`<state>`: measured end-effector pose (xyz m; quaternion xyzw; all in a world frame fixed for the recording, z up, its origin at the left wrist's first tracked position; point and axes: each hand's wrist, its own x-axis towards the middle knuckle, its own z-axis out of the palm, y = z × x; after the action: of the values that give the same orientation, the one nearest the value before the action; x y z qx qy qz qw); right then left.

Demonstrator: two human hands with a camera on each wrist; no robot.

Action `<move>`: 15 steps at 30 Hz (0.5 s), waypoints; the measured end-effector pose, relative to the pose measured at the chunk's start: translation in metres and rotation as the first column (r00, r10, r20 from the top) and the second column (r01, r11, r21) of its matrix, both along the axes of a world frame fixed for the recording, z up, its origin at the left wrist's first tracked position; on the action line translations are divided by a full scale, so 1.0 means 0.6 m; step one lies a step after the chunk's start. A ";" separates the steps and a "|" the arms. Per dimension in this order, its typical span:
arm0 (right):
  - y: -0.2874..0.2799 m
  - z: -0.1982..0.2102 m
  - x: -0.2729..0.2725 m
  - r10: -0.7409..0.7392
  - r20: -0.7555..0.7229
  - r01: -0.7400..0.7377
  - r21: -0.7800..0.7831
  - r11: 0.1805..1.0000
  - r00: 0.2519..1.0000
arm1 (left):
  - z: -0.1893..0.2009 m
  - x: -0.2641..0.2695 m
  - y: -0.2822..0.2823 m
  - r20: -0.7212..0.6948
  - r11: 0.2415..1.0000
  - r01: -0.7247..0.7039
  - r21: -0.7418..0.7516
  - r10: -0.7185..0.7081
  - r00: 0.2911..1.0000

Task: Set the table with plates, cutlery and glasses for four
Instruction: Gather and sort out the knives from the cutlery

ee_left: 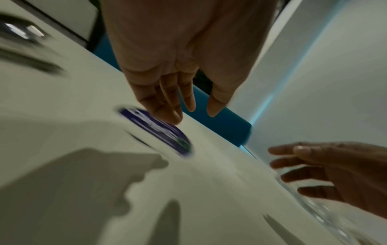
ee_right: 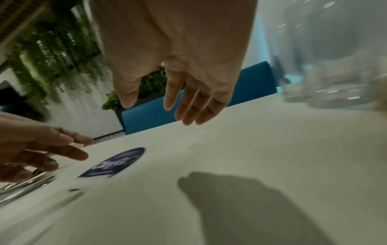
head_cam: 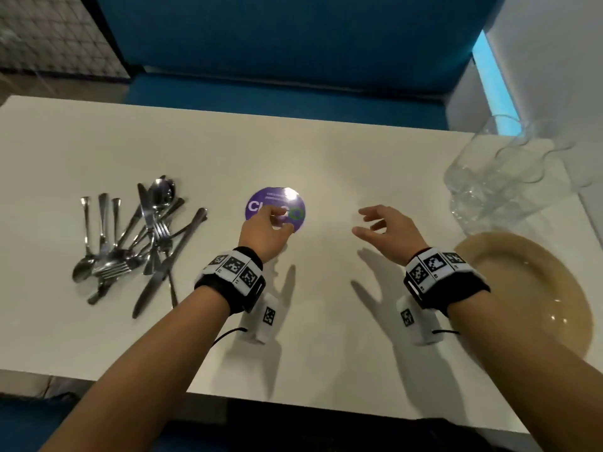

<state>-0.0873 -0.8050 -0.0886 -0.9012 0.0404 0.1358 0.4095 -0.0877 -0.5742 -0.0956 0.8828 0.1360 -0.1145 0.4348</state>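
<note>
A heap of steel cutlery (head_cam: 137,243), with forks, knives and spoons crossed over each other, lies on the left of the white table (head_cam: 326,321). Clear glasses (head_cam: 502,177) stand clustered at the far right, and beige plates (head_cam: 535,295) sit in front of them at the right edge. My left hand (head_cam: 270,220) hovers over a round purple sticker (head_cam: 293,203) in the middle, fingers relaxed, holding nothing. My right hand (head_cam: 378,223) hangs empty a little to the right, fingers loosely spread. In the left wrist view the left hand's fingers (ee_left: 171,106) float just above the sticker (ee_left: 159,131).
A blue upholstered bench (head_cam: 277,44) runs along the far side of the table. A white wall (head_cam: 554,60) with a lit blue strip closes off the right. The table's near edge (head_cam: 293,399) is close to my body. Green plants (ee_right: 52,49) hang beyond the left end.
</note>
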 end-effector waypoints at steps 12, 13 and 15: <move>0.486 -0.026 0.044 0.571 0.035 -0.541 -0.280 0.793 0.820 | -0.005 -0.012 0.403 -0.139 0.989 0.046 0.141 -0.026 0.990; 0.506 -0.034 0.043 0.638 0.028 -0.586 -0.369 0.722 0.769 | -0.009 -0.014 0.410 -0.146 0.991 0.056 0.124 -0.037 0.989; 0.528 -0.042 0.043 0.738 -0.057 -0.635 -0.557 0.535 0.672 | -0.014 -0.017 0.416 -0.139 0.993 0.063 0.100 -0.049 0.989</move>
<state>-0.0613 -0.4885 -0.1141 -0.9274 -0.3202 0.1849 0.0569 -0.0979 -0.3243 -0.1042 0.8979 0.1463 -0.1796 0.3743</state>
